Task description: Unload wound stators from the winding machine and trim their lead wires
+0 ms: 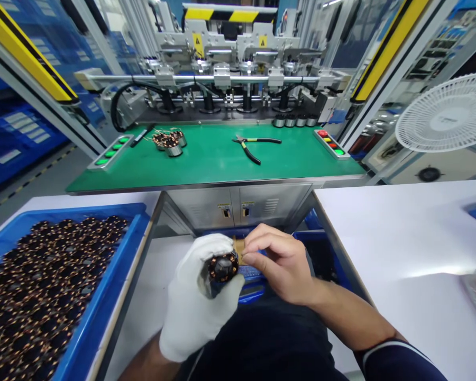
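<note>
Coil [223, 267], single, dark with copper windings: we hold it in our gloved left hand [200, 301], fingers and thumb wrapped around its side, wound end showing. Right hand [283, 264], bare: thumb and forefinger close together just beside the coil; whether they pinch anything, we cannot tell. Tray [124, 248], blue, filled with similar parts: left of our grip. Pliers [262, 140], handles spread: beyond our grip, on the green bench [210, 164]. Fan [448, 116], white: well right of our grip.
</note>
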`<state>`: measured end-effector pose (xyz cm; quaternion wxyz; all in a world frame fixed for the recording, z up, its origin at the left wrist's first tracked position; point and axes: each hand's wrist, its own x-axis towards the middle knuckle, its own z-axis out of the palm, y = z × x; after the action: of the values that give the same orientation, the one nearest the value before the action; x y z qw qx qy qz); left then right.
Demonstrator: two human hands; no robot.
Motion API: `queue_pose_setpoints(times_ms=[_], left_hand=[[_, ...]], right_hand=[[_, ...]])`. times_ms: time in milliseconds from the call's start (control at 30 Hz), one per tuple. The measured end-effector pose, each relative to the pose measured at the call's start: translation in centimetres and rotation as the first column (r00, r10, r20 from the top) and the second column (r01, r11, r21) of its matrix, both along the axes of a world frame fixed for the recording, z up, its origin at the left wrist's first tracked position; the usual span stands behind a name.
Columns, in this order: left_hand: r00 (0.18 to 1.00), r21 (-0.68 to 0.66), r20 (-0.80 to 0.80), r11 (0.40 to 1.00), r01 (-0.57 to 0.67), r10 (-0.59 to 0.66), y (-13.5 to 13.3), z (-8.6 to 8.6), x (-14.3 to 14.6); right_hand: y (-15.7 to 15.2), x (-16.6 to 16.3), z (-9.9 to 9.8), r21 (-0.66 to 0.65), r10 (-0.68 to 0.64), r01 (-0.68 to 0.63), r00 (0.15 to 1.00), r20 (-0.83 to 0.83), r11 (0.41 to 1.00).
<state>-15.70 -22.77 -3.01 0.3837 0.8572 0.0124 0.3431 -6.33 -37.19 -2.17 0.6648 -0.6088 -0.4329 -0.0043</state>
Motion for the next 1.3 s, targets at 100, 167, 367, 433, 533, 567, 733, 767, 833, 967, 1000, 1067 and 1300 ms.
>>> queue_pose_setpoints(times_ms=[100,167,367,433,533,567,733,767,833,967,1000,1067,1300], left_hand=[[0.999,-0.019,-0.012,0.999,0.031,-0.031,0.1,-0.2,-0.3],[0.998,-0.041,-0.021,0.998,0.053,-0.054,0.2,-0.2,-0.4],[0.996,-0.035,0.0,0.995,0.094,-0.094,0.3,0.0,0.0],[0.996,-0.035,0.003,0.995,0.091,-0.091,0.2,0.0,0.1],[0.994,-0.044,0.011,0.993,0.11,-0.109,0.0,0.0,0.2],[0.994,-0.042,0.013,0.993,0.112,-0.112,-0.1,0.1,0.2],[0.986,-0.078,0.064,0.984,0.161,-0.156,-0.3,1.4,0.2],[0.981,-0.121,0.059,0.974,0.191,-0.185,-0.2,1.6,0.3],[0.964,-0.263,-0.014,0.931,0.254,-0.267,0.1,2.0,0.4],[0.835,-0.569,-0.15,0.737,0.365,-0.53,0.5,1.5,1.1],[0.815,-0.594,-0.154,0.712,0.376,-0.559,0.5,1.3,1.2],[0.813,-0.596,-0.156,0.71,0.375,-0.561,0.5,0.9,1.3],[0.948,-0.365,-0.07,0.892,0.266,-0.311,-0.2,1.7,0.2]], right_hand=[[-0.3,-0.2,-0.1,0.019,0.016,-0.016,1.0,0.021,1.0],[-0.5,-0.1,-0.2,0.006,0.003,-0.003,1.0,-0.003,1.0],[-0.5,0.2,0.0,-0.025,0.015,-0.013,0.997,0.077,1.0],[-0.5,-0.3,-0.1,-0.004,-0.054,0.055,0.993,0.106,0.998],[-0.5,-1.4,-0.5,0.062,-0.187,0.177,0.944,0.271,0.982],[-0.6,-1.7,-0.7,0.086,-0.218,0.2,0.912,0.348,0.976],[-1.1,-1.3,-1.0,0.099,-0.139,0.108,0.899,0.416,0.989],[-1.2,-0.8,-0.8,0.086,-0.093,0.066,0.927,0.363,0.994],[-1.3,0.5,-0.1,0.037,0.042,-0.055,0.958,0.283,0.998],[-1.1,2.7,1.8,-0.123,0.351,-0.328,0.882,0.315,0.937],[-1.0,3.0,2.1,-0.144,0.384,-0.356,0.856,0.346,0.923],[-0.9,2.9,2.6,-0.15,0.377,-0.347,0.823,0.425,0.926],[-2.0,-0.1,1.6,0.0,-0.064,0.088,0.72,0.691,0.996]])
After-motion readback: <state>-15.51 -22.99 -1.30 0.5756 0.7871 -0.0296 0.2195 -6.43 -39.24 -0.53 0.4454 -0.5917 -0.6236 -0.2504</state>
